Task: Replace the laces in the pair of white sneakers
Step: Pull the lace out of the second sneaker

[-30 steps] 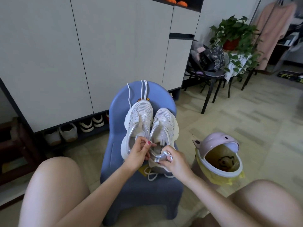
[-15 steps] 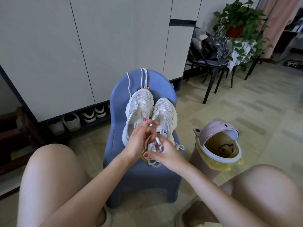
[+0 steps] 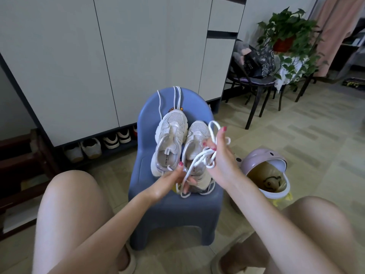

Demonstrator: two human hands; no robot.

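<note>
Right hand (image 3: 221, 159) grips a bunched white lace (image 3: 205, 157) above the right sneaker (image 3: 197, 133) on the blue stool (image 3: 173, 204); left hand (image 3: 173, 179) pinches its trailing end. Removal step; next, probably bin (image 3: 266, 173) it.

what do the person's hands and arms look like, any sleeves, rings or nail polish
Both forearms are bare, with no sleeves in view. The left hand and the right hand both wear red-pink nail polish on short, rounded nails. No rings, watch or bracelets show on either hand or wrist.
</note>
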